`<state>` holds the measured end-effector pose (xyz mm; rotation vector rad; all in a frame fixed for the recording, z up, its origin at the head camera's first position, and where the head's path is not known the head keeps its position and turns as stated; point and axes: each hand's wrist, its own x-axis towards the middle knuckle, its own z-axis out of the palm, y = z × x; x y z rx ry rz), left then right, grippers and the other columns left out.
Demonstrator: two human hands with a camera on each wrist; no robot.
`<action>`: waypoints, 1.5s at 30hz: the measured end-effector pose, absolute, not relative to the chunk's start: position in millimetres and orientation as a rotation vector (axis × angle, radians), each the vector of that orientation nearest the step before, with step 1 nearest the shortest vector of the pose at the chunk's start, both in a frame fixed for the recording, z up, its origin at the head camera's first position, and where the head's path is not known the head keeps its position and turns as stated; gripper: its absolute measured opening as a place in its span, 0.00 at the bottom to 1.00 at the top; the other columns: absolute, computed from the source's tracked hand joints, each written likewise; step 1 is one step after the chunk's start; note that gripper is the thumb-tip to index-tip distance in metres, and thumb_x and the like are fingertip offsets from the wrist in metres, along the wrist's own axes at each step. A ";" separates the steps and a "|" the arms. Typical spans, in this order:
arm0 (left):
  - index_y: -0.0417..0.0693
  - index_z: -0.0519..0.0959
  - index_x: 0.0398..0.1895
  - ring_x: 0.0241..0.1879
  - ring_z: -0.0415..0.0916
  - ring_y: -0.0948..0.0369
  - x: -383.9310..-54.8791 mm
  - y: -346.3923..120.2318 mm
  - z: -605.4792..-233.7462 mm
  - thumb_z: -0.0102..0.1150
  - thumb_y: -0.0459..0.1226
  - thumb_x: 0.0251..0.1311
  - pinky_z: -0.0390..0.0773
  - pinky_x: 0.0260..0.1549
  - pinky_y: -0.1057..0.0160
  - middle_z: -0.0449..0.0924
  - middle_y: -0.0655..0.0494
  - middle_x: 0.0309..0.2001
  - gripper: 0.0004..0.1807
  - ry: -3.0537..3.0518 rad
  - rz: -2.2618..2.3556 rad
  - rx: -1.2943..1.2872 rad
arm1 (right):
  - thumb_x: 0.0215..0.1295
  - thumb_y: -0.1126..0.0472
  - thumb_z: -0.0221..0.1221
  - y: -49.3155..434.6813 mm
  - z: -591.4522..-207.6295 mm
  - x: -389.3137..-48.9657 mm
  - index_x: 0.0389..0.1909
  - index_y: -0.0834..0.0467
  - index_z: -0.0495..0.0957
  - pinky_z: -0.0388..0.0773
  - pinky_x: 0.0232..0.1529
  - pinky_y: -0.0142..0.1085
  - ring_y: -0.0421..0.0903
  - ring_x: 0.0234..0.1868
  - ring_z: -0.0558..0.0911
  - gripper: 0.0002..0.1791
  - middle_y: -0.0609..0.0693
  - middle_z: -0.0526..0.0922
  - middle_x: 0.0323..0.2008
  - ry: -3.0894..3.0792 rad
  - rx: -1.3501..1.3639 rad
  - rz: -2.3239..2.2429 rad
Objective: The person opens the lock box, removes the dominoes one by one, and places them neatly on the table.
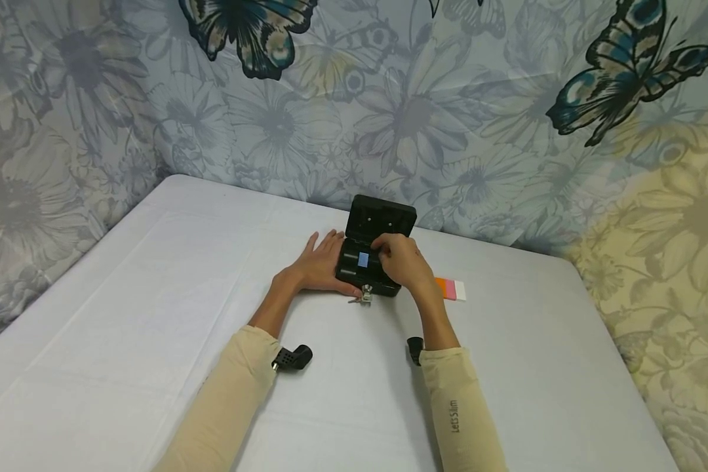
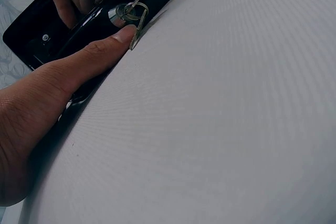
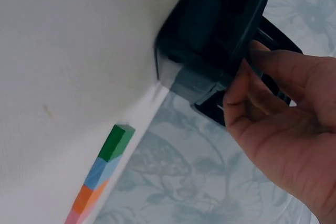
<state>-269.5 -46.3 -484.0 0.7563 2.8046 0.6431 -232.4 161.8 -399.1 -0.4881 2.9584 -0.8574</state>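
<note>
A small black lockbox stands on the table with its lid raised. From its front lock hang keys on a ring. Alongside the box's left side lies my left hand, fingers spread, its thumb stretched along the box front close to the lock. My right hand reaches over the right part of the box, fingers bent down at the opening; I cannot tell whether they pinch anything. A light blue piece lies inside the box, left of those fingers.
Right of the box, a row of blocks in green, blue, orange and pink lies near the table edge, partly behind my right wrist in the head view. The white table meets a wall covering with flowers and butterflies.
</note>
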 end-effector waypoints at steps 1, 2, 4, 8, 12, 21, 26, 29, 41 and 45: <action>0.43 0.41 0.86 0.87 0.32 0.48 -268.5 -46.3 -482.3 0.70 0.71 0.48 0.29 0.83 0.39 0.40 0.44 0.87 0.74 2.805 0.639 0.755 | 0.73 0.73 0.51 161.2 -400.0 -232.8 0.54 0.66 0.84 0.82 0.54 0.48 0.55 0.45 0.83 0.17 0.63 0.89 0.50 2.958 -0.484 -0.880; 0.43 0.41 0.86 0.87 0.32 0.49 -268.8 -46.4 -482.4 0.70 0.71 0.48 0.29 0.83 0.39 0.40 0.44 0.87 0.74 2.806 0.635 0.754 | 0.73 0.73 0.51 160.2 -400.4 -232.8 0.54 0.66 0.84 0.83 0.56 0.49 0.56 0.47 0.84 0.16 0.63 0.89 0.51 2.957 -0.481 -0.897; 0.42 0.41 0.86 0.87 0.32 0.48 -268.6 -46.5 -482.2 0.69 0.70 0.49 0.29 0.83 0.39 0.40 0.44 0.87 0.73 2.802 0.636 0.755 | 0.73 0.72 0.53 158.6 -402.0 -233.2 0.55 0.67 0.84 0.83 0.58 0.51 0.56 0.48 0.85 0.16 0.63 0.89 0.51 2.950 -0.479 -0.909; 0.42 0.42 0.86 0.87 0.32 0.48 -266.6 -47.1 -479.0 0.69 0.69 0.49 0.29 0.83 0.38 0.40 0.43 0.87 0.72 2.796 0.646 0.767 | 0.74 0.73 0.51 155.2 -404.9 -232.9 0.55 0.67 0.83 0.83 0.53 0.49 0.55 0.44 0.83 0.16 0.64 0.88 0.51 2.938 -0.516 -0.879; 0.41 0.43 0.85 0.87 0.33 0.47 -263.6 -47.6 -475.0 0.69 0.68 0.50 0.30 0.83 0.38 0.40 0.42 0.86 0.70 2.795 0.653 0.775 | 0.76 0.73 0.48 150.2 -407.5 -232.2 0.57 0.66 0.83 0.82 0.62 0.51 0.57 0.53 0.85 0.18 0.65 0.87 0.56 2.924 -0.537 -0.803; 0.44 0.48 0.85 0.87 0.35 0.46 -261.8 -48.3 -473.2 0.70 0.68 0.49 0.33 0.82 0.36 0.44 0.42 0.86 0.69 2.805 0.691 0.801 | 0.75 0.73 0.50 142.3 -409.8 -231.5 0.59 0.66 0.81 0.78 0.69 0.54 0.58 0.63 0.84 0.18 0.65 0.85 0.60 2.931 -0.549 -0.720; 0.44 0.48 0.85 0.87 0.36 0.47 -260.9 -48.1 -472.3 0.70 0.69 0.48 0.33 0.83 0.36 0.44 0.43 0.86 0.69 2.817 0.674 0.796 | 0.73 0.74 0.52 143.1 -410.1 -232.3 0.58 0.66 0.83 0.80 0.67 0.53 0.58 0.59 0.85 0.18 0.64 0.86 0.58 2.925 -0.535 -0.742; 0.45 0.48 0.85 0.87 0.36 0.47 -260.8 -48.1 -472.5 0.70 0.69 0.48 0.33 0.83 0.36 0.44 0.43 0.86 0.69 2.817 0.671 0.793 | 0.71 0.75 0.54 143.4 -410.8 -233.5 0.57 0.67 0.83 0.83 0.63 0.52 0.57 0.54 0.86 0.17 0.64 0.87 0.55 2.929 -0.524 -0.762; 0.46 0.47 0.85 0.87 0.35 0.47 -259.8 -47.8 -470.9 0.70 0.69 0.49 0.33 0.83 0.37 0.43 0.43 0.86 0.69 2.817 0.670 0.792 | 0.74 0.68 0.58 141.8 -409.9 -233.4 0.54 0.68 0.85 0.85 0.59 0.50 0.57 0.55 0.87 0.14 0.64 0.88 0.54 2.896 -0.467 -0.765; 0.46 0.46 0.85 0.87 0.35 0.48 -259.5 -48.1 -470.5 0.70 0.69 0.49 0.33 0.83 0.37 0.43 0.44 0.86 0.69 2.817 0.657 0.790 | 0.74 0.67 0.60 141.0 -409.4 -232.9 0.53 0.68 0.86 0.85 0.59 0.49 0.56 0.54 0.87 0.13 0.63 0.88 0.53 2.903 -0.423 -0.785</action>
